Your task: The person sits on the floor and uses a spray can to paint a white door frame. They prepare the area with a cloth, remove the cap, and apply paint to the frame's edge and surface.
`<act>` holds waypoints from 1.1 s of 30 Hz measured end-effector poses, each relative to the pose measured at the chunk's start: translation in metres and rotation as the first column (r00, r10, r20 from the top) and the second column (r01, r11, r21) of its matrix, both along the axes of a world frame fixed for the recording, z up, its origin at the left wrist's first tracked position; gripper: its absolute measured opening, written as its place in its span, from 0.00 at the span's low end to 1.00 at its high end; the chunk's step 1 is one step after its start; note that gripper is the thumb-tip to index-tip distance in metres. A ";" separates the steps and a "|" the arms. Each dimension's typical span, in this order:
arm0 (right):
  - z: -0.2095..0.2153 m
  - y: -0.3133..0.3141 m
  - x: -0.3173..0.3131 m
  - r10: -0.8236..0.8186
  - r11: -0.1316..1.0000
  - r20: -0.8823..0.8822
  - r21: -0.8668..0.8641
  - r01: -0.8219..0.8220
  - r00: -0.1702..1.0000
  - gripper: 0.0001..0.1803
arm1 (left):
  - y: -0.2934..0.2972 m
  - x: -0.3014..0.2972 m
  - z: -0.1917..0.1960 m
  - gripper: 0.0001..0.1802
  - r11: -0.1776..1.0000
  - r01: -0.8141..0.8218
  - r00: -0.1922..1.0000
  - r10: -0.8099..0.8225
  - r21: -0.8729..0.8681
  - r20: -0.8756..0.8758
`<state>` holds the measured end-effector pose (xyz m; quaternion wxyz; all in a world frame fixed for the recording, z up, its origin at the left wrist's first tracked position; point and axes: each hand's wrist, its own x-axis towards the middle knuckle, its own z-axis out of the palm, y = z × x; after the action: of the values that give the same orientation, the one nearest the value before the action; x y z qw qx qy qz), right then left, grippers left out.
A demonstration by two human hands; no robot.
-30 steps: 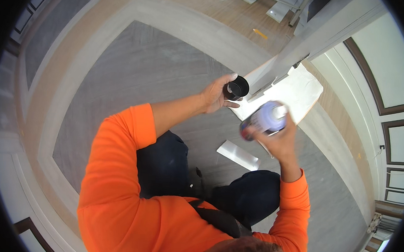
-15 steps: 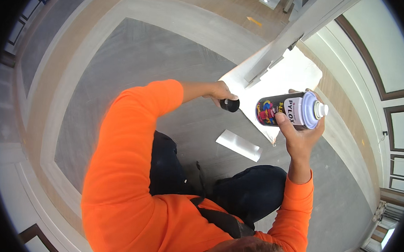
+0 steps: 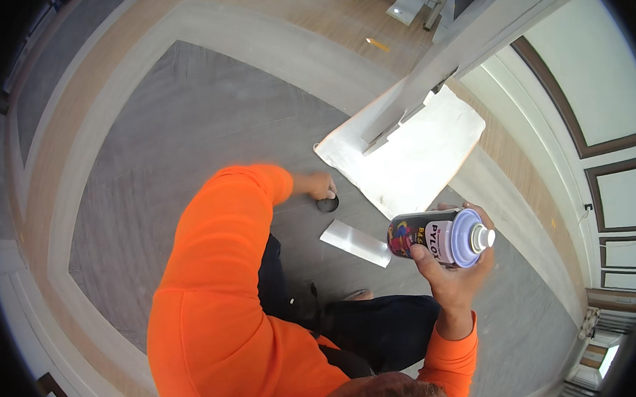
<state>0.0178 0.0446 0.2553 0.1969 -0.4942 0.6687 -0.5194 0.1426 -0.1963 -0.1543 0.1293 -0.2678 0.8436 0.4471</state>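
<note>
right hand: wrapped around the spray can (image 3: 431, 235), thumb across the near side and fingertips showing past the far side; the hand (image 3: 463, 276) is filled by the can.
spray can: held up in front of the right knee, well tilted, its base toward the left and its top toward the right; dark body with a colourful picture and a pale label, lavender rim around the top.
nozzle: the white nozzle (image 3: 482, 238) is bare, pointing to the person's right.
left hand: holding the black cap (image 3: 327, 204) in a narrow pinch at its edge; the hand (image 3: 320, 186) is low, beyond the left knee, with some fingers hidden.
black cap: round and hollow, just beside the metal strip, apart from the can; whether it touches the floor i cannot tell.
metal strip: the shiny metal strip (image 3: 355, 243) lies slantwise on the grey floor (image 3: 191, 149), between the cap and the can as seen from above.
white sheet: the white sheet (image 3: 435, 154) is spread on the floor beyond the strip, with the grey panel (image 3: 477, 45) standing over part of it.
clothes: orange sleeves (image 3: 216, 279) and dark trousers (image 3: 387, 321), knees bent.
farther off: an orange mark (image 3: 377, 45) on the wood-look floor, and a pale wall (image 3: 613, 59) with brown trim to the right.
</note>
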 end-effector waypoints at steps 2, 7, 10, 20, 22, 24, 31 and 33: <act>-0.002 -0.003 -0.004 -0.035 0.999 0.031 -0.002 0.035 0.999 0.45 | 0.004 0.002 0.006 0.23 0.994 -0.016 0.998 0.010 -0.104 -0.059; -0.006 -0.019 -0.012 -0.027 0.995 0.017 -0.092 0.029 0.999 0.45 | -0.041 -0.023 0.091 0.22 0.903 -0.383 0.882 0.295 -0.196 -0.367; -0.008 -0.024 -0.017 -0.045 0.994 0.006 -0.103 0.045 0.999 0.45 | -0.077 -0.081 0.198 0.23 0.709 -0.705 0.413 0.427 0.014 -0.804; -0.011 -0.023 -0.025 -0.118 0.990 0.022 -0.070 0.119 0.993 0.43 | -0.102 -0.146 0.315 0.26 0.645 -0.710 0.227 0.590 0.283 -0.775; -0.014 -0.021 -0.028 -0.127 0.991 -0.003 -0.045 0.127 0.992 0.43 | -0.102 -0.146 0.306 0.28 0.706 -0.621 0.288 0.609 0.341 -0.739; -0.017 -0.018 -0.029 -0.134 0.991 -0.001 -0.013 0.134 0.991 0.42 | -0.099 -0.151 0.300 0.29 0.709 -0.609 0.271 0.607 0.356 -0.747; -0.024 -0.016 -0.031 -0.141 0.990 -0.025 0.012 0.142 0.990 0.43 | -0.105 -0.162 0.294 0.33 0.707 -0.604 0.255 0.608 0.367 -0.752; -0.021 -0.018 -0.029 -0.140 0.990 -0.020 0.008 0.141 0.990 0.43 | -0.107 -0.160 0.292 0.34 0.705 -0.635 0.268 0.585 0.316 -0.765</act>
<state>-0.0116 0.0268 0.2347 0.1555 -0.4500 0.7062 -0.5241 -0.0177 -0.3033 0.1381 -0.4702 -0.3309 0.6412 0.5081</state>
